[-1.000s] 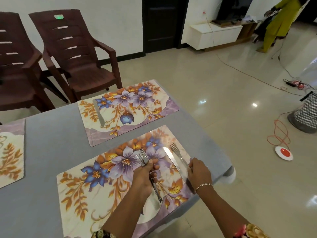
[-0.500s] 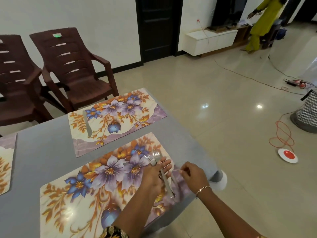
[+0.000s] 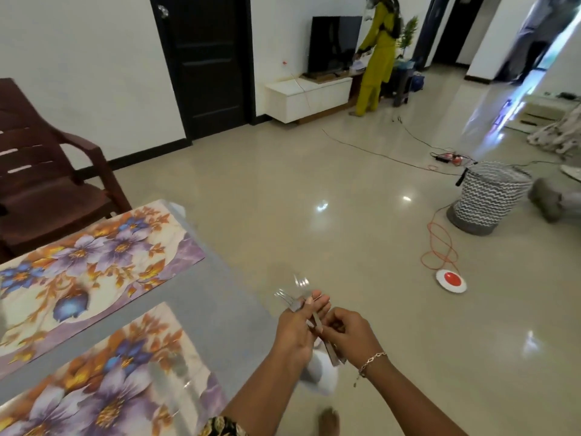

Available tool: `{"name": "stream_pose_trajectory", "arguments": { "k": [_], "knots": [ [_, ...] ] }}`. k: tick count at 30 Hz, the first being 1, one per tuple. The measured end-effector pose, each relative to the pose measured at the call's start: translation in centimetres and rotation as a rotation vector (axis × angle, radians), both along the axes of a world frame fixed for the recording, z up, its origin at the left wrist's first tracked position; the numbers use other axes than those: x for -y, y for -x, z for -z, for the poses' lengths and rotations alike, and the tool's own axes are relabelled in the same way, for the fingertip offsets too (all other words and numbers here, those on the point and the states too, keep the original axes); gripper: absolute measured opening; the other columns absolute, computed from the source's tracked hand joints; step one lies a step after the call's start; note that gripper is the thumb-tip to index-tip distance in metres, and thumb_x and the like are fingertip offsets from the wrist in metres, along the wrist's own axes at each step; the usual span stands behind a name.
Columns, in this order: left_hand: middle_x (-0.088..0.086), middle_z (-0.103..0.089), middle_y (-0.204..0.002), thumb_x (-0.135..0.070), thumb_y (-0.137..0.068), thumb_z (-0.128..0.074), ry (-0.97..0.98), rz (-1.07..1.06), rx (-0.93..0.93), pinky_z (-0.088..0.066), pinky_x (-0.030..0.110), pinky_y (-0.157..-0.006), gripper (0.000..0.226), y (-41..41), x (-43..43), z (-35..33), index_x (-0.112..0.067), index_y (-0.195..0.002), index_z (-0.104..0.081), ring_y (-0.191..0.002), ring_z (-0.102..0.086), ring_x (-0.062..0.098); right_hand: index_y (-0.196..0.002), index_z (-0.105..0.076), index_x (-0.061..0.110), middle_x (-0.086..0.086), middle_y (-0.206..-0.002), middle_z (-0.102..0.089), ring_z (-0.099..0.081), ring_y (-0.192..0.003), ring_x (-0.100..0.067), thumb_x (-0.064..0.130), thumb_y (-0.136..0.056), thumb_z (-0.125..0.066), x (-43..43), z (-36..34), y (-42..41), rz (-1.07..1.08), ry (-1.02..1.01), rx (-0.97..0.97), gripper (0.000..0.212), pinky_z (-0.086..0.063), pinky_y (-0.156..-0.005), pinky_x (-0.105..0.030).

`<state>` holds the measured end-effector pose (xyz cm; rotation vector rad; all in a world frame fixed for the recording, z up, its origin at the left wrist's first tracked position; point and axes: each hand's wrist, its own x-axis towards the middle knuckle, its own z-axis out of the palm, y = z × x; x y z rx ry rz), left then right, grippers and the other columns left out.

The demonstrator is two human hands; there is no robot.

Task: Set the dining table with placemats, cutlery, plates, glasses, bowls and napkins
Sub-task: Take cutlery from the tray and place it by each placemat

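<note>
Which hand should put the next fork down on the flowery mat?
Probably the right hand: it pinches the handles of the forks and carries nothing else, so it could draw one out. The left hand grips the whole bunch, though it is nearer the placemat.

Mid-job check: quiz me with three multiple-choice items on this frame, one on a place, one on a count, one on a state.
1. Where are the forks?
A. on a plate
B. in a drawer
C. in the hands, past the table edge

2. How many placemats show on the table?
A. one
B. two
C. four

3. What is the left hand doing?
A. gripping the forks
B. lying flat on the table
C. hanging empty

Answers:
1 C: both hands hold them over the floor, the right hand pinching at the handles.
2 B: a near placemat and a far placemat.
3 A: its fingers curl round the fork shafts.
</note>
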<state>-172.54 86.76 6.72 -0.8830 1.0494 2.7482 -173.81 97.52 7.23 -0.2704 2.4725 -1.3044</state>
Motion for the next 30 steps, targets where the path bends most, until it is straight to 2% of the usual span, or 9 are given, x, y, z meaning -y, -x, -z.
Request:
{"name": "stream_pose_trajectory", "arguments": {
  "k": [2,4,6,8,12,17,24,27,30],
  "knots": [
    [0.013,-0.064,-0.089,-0.005,-0.098,-0.041,-0.019,0.009,-0.004,-0.056,0.027,-0.065,0.018,3.1,-1.4,0.4,-0.001,-0.098,-0.058,-0.084,-0.063,0.023,-0.058,-0.053,0.023,0.009,-0.051,-0.053,-0.048,-0.048,0.001,0.012,-0.078,-0.069,-1.4,0.4,3.5,0.022,-0.009,0.010,0.028,-0.038,-0.055,-0.017],
    [0.013,-0.065,-0.089,-0.005,-0.098,-0.041,-0.048,0.009,-0.016,-0.054,0.029,-0.068,0.017,6.7,-2.3,0.9,-0.001,-0.101,-0.058,-0.083,-0.064,0.023,-0.061,-0.055,0.020,0.006,-0.057,-0.056,-0.052,-0.053,-0.006,0.008,-0.081,-0.065,-2.7,0.8,7.4,0.066,0.011,0.042,0.025,-0.044,-0.058,-0.024],
    [0.013,-0.068,-0.087,-0.005,-0.097,-0.042,-0.073,-0.001,-0.005,-0.056,0.029,-0.065,0.018,10.6,-2.8,1.2,-0.001,-0.102,-0.059,-0.084,-0.065,0.024,-0.068,-0.055,0.016,0.000,-0.060,-0.060,-0.056,-0.050,-0.010,0.006,-0.084,-0.060,-3.9,1.0,11.5,0.094,0.029,0.072,0.020,-0.048,-0.053,-0.028],
    [0.011,-0.070,-0.085,-0.005,-0.098,-0.042,-0.083,-0.025,0.031,-0.056,0.028,-0.063,0.019,14.6,-3.4,1.2,-0.002,-0.098,-0.060,-0.084,-0.065,0.022,-0.071,-0.052,0.014,-0.003,-0.061,-0.063,-0.056,-0.046,-0.006,0.002,-0.087,-0.055,-4.8,0.7,15.7,0.072,0.003,0.065,0.019,-0.047,-0.048,-0.024],
    [0.011,-0.071,-0.086,-0.008,-0.097,-0.044,-0.091,-0.044,0.042,-0.056,0.028,-0.066,0.018,21.4,-3.9,0.4,-0.004,-0.096,-0.062,-0.080,-0.067,0.020,-0.071,-0.048,0.015,0.000,-0.061,-0.061,-0.051,-0.046,0.002,0.003,-0.088,-0.054,-5.7,0.0,23.2,0.011,-0.035,0.015,0.022,-0.039,-0.048,-0.012],
    [0.009,-0.072,-0.082,-0.008,-0.098,-0.044,-0.093,-0.166,0.054,-0.057,0.026,-0.061,0.019,26.9,-2.4,-0.5,-0.004,-0.094,-0.061,-0.072,-0.070,0.016,-0.069,-0.049,0.016,0.001,-0.062,-0.059,-0.052,-0.052,0.003,0.001,-0.085,-0.058,-4.3,-0.6,30.1,-0.085,-0.009,-0.026,0.024,-0.040,-0.054,-0.011],
    [0.007,-0.073,-0.077,-0.008,-0.098,-0.042,-0.100,-0.557,0.023,-0.056,0.028,-0.063,0.019,27.7,2.2,-1.3,-0.005,-0.094,-0.060,-0.075,-0.069,0.019,-0.070,-0.052,0.011,0.002,-0.062,-0.055,-0.050,-0.053,0.000,0.004,-0.082,-0.065,3.0,-0.4,35.2,-0.460,0.074,-0.017,0.019,-0.040,-0.054,-0.013],
    [0.006,-0.073,-0.077,-0.007,-0.098,-0.042,-0.064,-0.765,0.013,-0.056,0.026,-0.063,0.017,25.5,3.7,-2.2,-0.004,-0.097,-0.059,-0.070,-0.071,0.015,-0.072,-0.052,0.006,-0.003,-0.060,-0.058,-0.050,-0.048,-0.002,0.005,-0.085,-0.062,6.8,-0.3,34.9,-0.670,0.097,0.076,0.016,-0.040,-0.049,-0.014],
    [0.007,-0.072,-0.073,-0.005,-0.098,-0.041,-0.024,-0.956,0.030,-0.056,0.026,-0.060,0.017,22.3,4.2,-2.9,-0.002,-0.099,-0.058,-0.070,-0.070,0.016,-0.071,-0.053,0.005,-0.005,-0.062,-0.060,-0.053,-0.055,-0.013,0.004,-0.084,-0.062,9.8,0.0,32.1,-0.870,0.095,0.139,0.015,-0.042,-0.054,-0.022]
  ]
}}
